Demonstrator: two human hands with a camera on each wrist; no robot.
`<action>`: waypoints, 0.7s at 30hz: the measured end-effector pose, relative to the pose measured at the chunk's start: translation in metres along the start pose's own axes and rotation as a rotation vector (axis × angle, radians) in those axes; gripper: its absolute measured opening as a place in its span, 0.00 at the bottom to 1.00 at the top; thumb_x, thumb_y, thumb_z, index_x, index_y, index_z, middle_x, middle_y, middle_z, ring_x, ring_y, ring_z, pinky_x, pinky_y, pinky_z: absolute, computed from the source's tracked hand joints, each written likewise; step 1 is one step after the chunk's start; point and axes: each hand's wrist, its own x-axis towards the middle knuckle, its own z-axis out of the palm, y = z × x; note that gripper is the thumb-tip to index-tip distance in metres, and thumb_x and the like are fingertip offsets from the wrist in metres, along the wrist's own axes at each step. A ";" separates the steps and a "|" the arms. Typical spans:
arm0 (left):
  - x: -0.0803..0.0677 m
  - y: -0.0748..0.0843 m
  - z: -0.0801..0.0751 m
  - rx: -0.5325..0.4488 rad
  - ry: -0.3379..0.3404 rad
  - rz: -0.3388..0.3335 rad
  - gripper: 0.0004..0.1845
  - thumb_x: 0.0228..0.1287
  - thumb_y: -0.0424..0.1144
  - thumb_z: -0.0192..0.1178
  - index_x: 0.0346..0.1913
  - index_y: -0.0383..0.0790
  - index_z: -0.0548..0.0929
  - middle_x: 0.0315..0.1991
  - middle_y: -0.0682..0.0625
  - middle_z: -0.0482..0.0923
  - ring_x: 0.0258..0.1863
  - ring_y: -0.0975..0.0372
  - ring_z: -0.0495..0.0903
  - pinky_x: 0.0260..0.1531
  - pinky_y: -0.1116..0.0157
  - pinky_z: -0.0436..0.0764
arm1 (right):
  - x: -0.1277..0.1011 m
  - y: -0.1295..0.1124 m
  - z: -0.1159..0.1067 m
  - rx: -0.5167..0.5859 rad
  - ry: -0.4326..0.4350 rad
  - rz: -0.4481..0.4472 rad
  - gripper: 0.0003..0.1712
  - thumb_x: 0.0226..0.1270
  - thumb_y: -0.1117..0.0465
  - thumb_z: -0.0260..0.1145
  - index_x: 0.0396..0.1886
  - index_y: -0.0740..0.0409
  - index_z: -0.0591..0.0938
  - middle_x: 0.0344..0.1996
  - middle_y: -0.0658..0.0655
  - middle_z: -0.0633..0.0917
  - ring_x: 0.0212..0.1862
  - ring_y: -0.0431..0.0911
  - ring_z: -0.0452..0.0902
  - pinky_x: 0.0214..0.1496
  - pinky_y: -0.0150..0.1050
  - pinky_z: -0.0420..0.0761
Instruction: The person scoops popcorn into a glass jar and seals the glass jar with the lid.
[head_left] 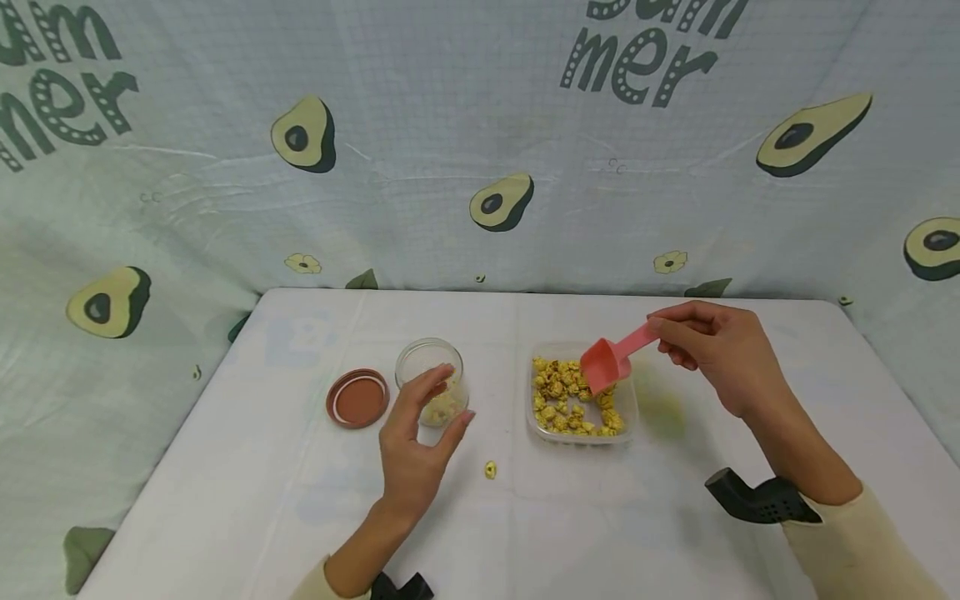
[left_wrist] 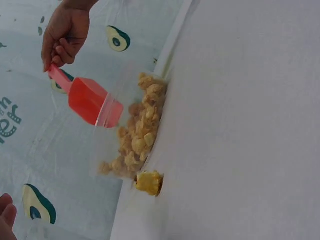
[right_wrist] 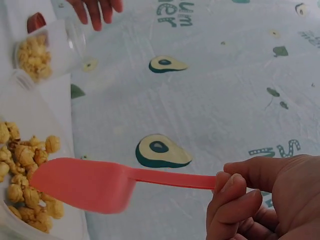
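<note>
My right hand (head_left: 708,346) pinches the handle end of a pink scoop (head_left: 606,362), its blade tilted down into the popcorn (head_left: 558,392) in a clear plastic tub (head_left: 534,423). In the right wrist view the scoop's tip (right_wrist: 45,175) overlaps the yellow popcorn pieces. My left hand (head_left: 416,467) is held in front of a clear jar (head_left: 429,354), thumb and fingers spread apart. In the right wrist view, popcorn (right_wrist: 34,57) lies in the bottom of that jar, and the left fingers (right_wrist: 92,12) are apart from its rim.
A brown-red lid (head_left: 358,400) lies left of the jar. One loose popcorn piece (head_left: 491,470) sits on the white table (head_left: 570,533) between the jar and the tub. An avocado-print cloth (head_left: 405,208) hangs behind the table's far edge.
</note>
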 end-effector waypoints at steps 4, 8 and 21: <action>-0.009 -0.010 0.015 0.025 -0.134 -0.092 0.33 0.50 0.27 0.72 0.62 0.33 0.74 0.57 0.43 0.75 0.56 0.54 0.75 0.56 0.63 0.75 | -0.001 0.000 -0.002 -0.067 0.008 -0.025 0.22 0.65 0.48 0.66 0.45 0.63 0.82 0.26 0.54 0.83 0.29 0.46 0.77 0.29 0.31 0.79; -0.013 -0.015 0.028 0.031 -0.262 -0.214 0.33 0.57 0.36 0.70 0.66 0.44 0.71 0.63 0.50 0.71 0.61 0.59 0.70 0.58 0.62 0.73 | -0.002 -0.004 -0.003 -0.177 0.032 -0.057 0.21 0.64 0.45 0.66 0.44 0.59 0.84 0.26 0.53 0.84 0.28 0.46 0.77 0.27 0.32 0.78; -0.016 -0.020 0.055 -0.011 -0.416 -0.354 0.36 0.59 0.41 0.68 0.70 0.41 0.66 0.68 0.47 0.65 0.67 0.61 0.63 0.62 0.59 0.69 | 0.000 -0.013 0.007 -0.427 0.057 -0.256 0.13 0.65 0.52 0.66 0.39 0.57 0.84 0.20 0.51 0.81 0.23 0.46 0.74 0.17 0.36 0.68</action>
